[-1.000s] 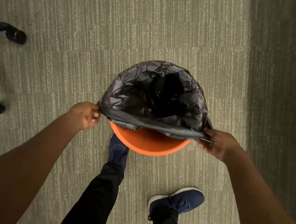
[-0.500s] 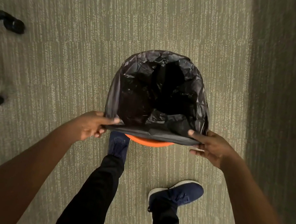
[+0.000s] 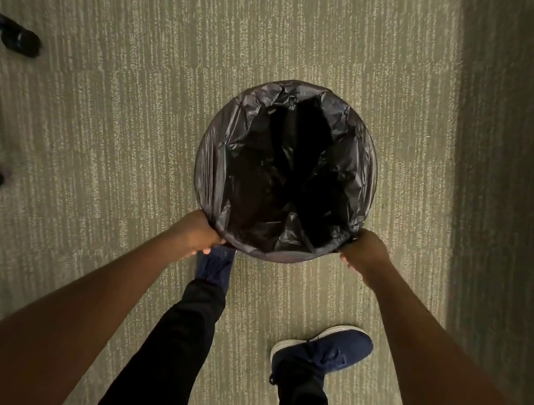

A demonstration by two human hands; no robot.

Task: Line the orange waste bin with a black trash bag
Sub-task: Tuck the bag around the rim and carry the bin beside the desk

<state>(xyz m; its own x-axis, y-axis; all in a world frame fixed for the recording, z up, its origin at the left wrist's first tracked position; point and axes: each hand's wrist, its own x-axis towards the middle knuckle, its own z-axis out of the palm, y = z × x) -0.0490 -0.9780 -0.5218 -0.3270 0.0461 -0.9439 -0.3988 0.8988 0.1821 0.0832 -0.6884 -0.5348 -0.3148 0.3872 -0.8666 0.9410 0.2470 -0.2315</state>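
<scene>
At the bottom, closest to the camera, two bare arms reach forward and down over the carpet (image 3: pixel 133 113). Between them stand two legs in black trousers with blue shoes. The right shoe (image 3: pixel 326 351) points off to the right. The left shoe (image 3: pixel 214 265) sits just under the near edge of the bin.

A little farther out, the left hand (image 3: pixel 197 231) grips the black trash bag (image 3: pixel 215 167) at the near left side of the rim. Its fingers (image 3: pixel 206 251) are curled shut around the plastic. The right hand (image 3: pixel 364 251) grips the bag at the near right side of the rim, and its fingers are closed on the plastic too.

The bag is stretched over the whole round top of the bin and hangs down inside, dark and crinkly. The bag covers the bin, so no orange shows.

Far off at the left edge, two black chair wheels (image 3: pixel 19 40) rest on the carpet. On the right, the floor turns dark.
</scene>
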